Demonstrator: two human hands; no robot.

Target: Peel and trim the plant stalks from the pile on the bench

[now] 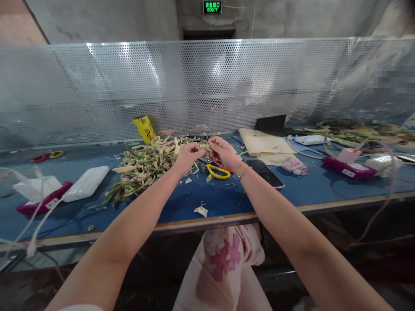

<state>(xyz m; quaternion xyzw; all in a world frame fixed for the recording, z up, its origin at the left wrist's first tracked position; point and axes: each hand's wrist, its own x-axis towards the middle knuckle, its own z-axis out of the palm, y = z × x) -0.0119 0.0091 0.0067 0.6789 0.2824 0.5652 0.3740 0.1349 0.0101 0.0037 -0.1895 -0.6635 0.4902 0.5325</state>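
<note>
The person's left hand (190, 154) and right hand (224, 152) meet above the desk (181, 207), their fingers bent and drawn close together. Whether those fingers grasp a bit of plant or pinch only each other cannot be told; what lies between the tips is too small and partly hidden. The heap of dried plants (142, 166) lies on the desk to the left of the left hand's fingers, its far end running behind them. Below the right hand's fingers, near but apart, are the yellow handles of a pair of scissors (219, 172). A dark phone (264, 173) lies beside the right wrist, partly behind it. A pale scrap (201, 211) rests nearer the desk's front edge, well apart from both hands.
</note>
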